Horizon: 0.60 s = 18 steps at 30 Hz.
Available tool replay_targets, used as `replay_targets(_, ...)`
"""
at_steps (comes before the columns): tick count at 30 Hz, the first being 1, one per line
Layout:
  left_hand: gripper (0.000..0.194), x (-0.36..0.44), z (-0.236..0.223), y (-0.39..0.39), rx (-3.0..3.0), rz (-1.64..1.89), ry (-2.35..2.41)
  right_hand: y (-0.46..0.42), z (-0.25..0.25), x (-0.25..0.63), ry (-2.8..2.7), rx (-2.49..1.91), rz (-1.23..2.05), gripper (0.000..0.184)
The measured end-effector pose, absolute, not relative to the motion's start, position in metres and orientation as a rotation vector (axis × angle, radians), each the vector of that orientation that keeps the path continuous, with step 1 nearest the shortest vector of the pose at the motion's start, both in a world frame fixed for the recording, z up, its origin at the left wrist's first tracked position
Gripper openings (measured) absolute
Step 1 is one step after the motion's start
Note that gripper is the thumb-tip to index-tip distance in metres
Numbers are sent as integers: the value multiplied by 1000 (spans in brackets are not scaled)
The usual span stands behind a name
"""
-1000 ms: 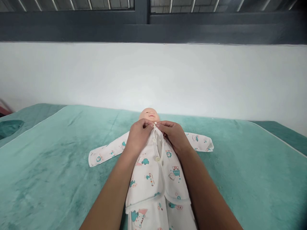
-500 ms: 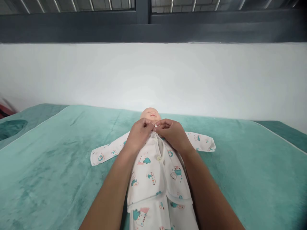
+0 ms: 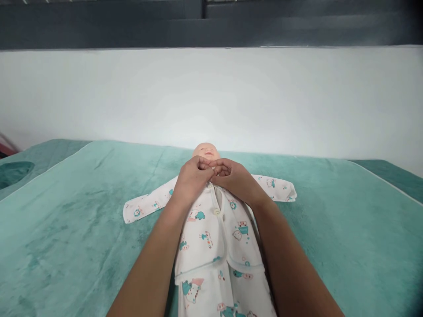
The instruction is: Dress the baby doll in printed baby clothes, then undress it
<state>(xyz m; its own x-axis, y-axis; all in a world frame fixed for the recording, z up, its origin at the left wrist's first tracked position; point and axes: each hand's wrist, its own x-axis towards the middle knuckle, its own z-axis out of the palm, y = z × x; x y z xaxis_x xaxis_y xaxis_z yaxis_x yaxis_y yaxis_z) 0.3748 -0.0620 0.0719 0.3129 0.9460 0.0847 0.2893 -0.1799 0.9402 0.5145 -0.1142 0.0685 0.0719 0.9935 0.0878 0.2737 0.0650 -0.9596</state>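
A baby doll (image 3: 205,150) lies on its back, dressed in a white printed jacket (image 3: 206,229) with both sleeves spread out sideways. Matching printed trousers (image 3: 211,286) show below the jacket's hem. My left hand (image 3: 194,178) pinches the jacket's collar edge just under the doll's chin. From the other side my right hand (image 3: 234,177) pinches the same spot, and the fingertips of both hands meet. What lies between the fingertips is mostly hidden. Further down the front, a pale button (image 3: 216,211) sits by a gap between the two jacket edges.
A green plush cover (image 3: 82,229) lies under the doll. Behind it rises a white wall (image 3: 211,97), with a dark window frame (image 3: 132,26) above. A darker green piece of cloth (image 3: 15,174) lies at the far left.
Both hands stay at the collar, and my right fingers have curled in closer against the left ones. The white tip that showed between them is now covered. The view has tilted slightly downward.
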Motion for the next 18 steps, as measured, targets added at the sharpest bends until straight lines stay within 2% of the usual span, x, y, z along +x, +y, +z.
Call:
replay_targets(6, 28, 371, 75, -63, 1751, 892, 1211, -111, 62, 523, -1268, -1320, 973, 20)
replay_targets(12, 16, 374, 78, -68, 1945, 847, 1276, -109, 63, 519, -1328, -1550, 730, 18)
replay_targets(18, 8, 375, 79, -69, 1957, 827, 1291, -107, 61, 520, -1333, -1547, 717, 15)
